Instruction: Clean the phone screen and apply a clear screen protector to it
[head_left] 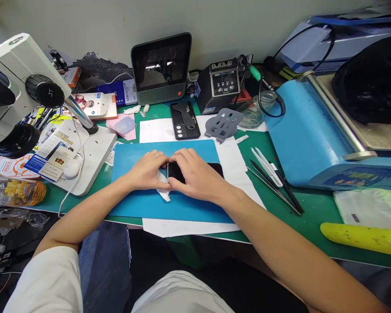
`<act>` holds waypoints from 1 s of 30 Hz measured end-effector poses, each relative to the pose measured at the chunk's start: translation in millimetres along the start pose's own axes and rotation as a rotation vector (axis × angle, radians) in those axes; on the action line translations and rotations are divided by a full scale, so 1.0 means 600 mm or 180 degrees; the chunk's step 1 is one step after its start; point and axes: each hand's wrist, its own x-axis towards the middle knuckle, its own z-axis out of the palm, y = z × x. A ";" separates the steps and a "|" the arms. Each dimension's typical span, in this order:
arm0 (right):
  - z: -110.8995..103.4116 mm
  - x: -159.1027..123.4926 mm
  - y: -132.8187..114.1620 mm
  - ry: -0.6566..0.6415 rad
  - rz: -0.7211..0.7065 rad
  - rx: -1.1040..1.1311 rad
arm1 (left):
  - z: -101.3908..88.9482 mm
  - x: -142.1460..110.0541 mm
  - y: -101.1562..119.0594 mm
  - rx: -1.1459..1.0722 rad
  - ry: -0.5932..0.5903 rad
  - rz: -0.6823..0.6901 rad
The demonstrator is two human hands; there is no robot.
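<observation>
A black smartphone (217,168) lies across the blue mat (130,204), its left end between my two hands. My right hand (195,176) grips it from above, fingers on the far edge and thumb on the near edge, covering much of its middle. At the phone's left end, my left hand (148,171) pinches a crumpled white tissue (164,194) against it. The left thumb lies along the near side, and a ring shows on one finger. Both sets of fingertips almost meet; what they touch between them is partly hidden.
Behind the mat lie a black phone case (179,130) and a grey stand (223,124). Tweezers and pens (270,169) lie right, beside a blue machine (289,134). A microscope (35,82) stands left; a screen device (161,65) and soldering station (219,84) stand behind.
</observation>
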 end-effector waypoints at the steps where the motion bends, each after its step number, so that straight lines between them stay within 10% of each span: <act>1: 0.001 0.001 -0.002 0.0008 0.0027 0.0005 | 0.000 0.000 0.000 -0.0001 0.0003 0.0015; 30: 0.015 0.011 -0.006 0.0046 0.0346 0.0037 | 0.008 -0.004 -0.005 -0.0014 0.0123 0.0049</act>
